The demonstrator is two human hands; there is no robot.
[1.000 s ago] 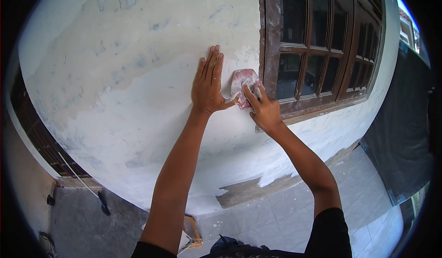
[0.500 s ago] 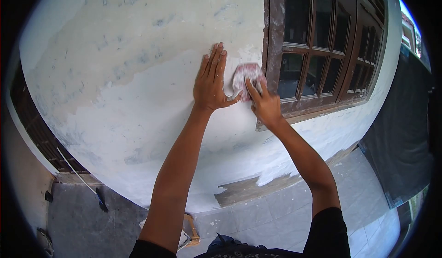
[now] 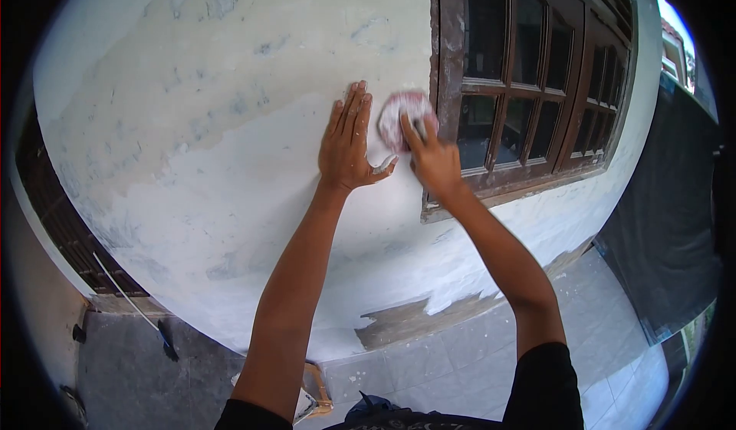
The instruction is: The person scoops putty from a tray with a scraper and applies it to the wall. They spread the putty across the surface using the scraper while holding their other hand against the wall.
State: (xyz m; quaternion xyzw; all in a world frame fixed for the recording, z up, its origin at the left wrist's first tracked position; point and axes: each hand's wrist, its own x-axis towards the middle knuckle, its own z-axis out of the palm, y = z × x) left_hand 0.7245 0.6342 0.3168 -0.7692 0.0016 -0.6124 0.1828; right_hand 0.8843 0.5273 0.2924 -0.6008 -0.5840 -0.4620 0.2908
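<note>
Flat on the patchy white wall (image 3: 253,169) lies my left hand (image 3: 347,144), its fingers pointing up and the thumb spread to the right. White residue shows on its thumb and fingertips. My right hand (image 3: 435,158) holds a rounded reddish pad (image 3: 395,115) smeared with white against the wall, its fingers extended over the lower right of the pad. The pad is slightly blurred, and a small dark part shows beside the fingers. It sits just right of my left hand and close to the brown window frame (image 3: 447,100).
Brown window panels with glass panes (image 3: 483,54) fill the right side. A dark sheet (image 3: 659,215) hangs farther right. Below are grey floor tiles (image 3: 429,365), a wooden-framed item (image 3: 318,390) near my body, and a long-handled brush (image 3: 167,342) leaning at the left.
My right hand and the pad have moved slightly up and left along the wall. The left hand stays flat on the wall, and the view has shifted a little.
</note>
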